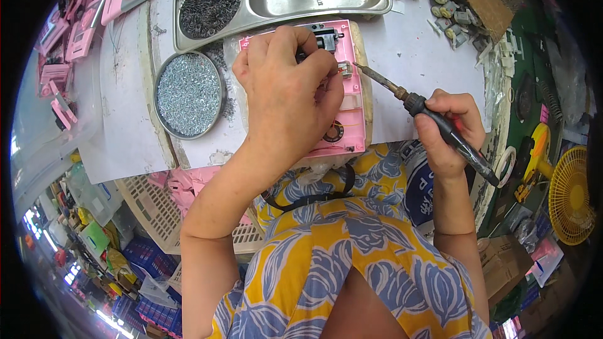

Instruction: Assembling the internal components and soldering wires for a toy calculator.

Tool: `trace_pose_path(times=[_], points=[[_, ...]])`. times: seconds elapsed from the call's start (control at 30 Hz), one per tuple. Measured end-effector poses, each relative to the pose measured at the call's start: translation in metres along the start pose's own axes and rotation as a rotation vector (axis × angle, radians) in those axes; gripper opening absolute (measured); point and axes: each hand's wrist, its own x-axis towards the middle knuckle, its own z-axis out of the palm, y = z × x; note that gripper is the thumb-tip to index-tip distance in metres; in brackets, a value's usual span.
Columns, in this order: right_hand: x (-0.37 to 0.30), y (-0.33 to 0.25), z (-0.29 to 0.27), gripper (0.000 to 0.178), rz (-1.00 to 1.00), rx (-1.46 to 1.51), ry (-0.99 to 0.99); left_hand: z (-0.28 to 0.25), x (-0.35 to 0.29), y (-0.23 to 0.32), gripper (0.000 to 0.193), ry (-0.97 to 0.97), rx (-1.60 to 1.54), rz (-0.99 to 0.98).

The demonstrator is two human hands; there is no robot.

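My left hand [282, 85] lies over an open pink plastic casing [356, 110] on the work surface. Its fingers are bent together above the casing; what they pinch, if anything, is hidden beneath them. Inside the casing I see a black mechanism [326, 37], a small metal part [345, 69] and a round black part [333, 132] near the lower end, with thin wires. My right hand [449, 135] is closed around the dark handle of a soldering iron [411, 100]. The iron's tip points up and left, close to the casing's right edge and the small metal part.
A round dish of small screws [189, 95] stands left of the casing. Behind it lies a steel tray [251, 22] with black springs. Small gear-like parts [447, 9] are heaped at the far right. Pink casings [81, 28] pile up at left. A yellow fan [570, 194] stands at right.
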Motion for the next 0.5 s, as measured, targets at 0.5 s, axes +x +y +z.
trace_pose_path(times=[0.5], points=[[0.0014,0.0023,0.0030,0.027,-0.024,-0.013,-0.001,0.0033,0.0030,0.0008,0.011,0.011,0.017,-0.007]])
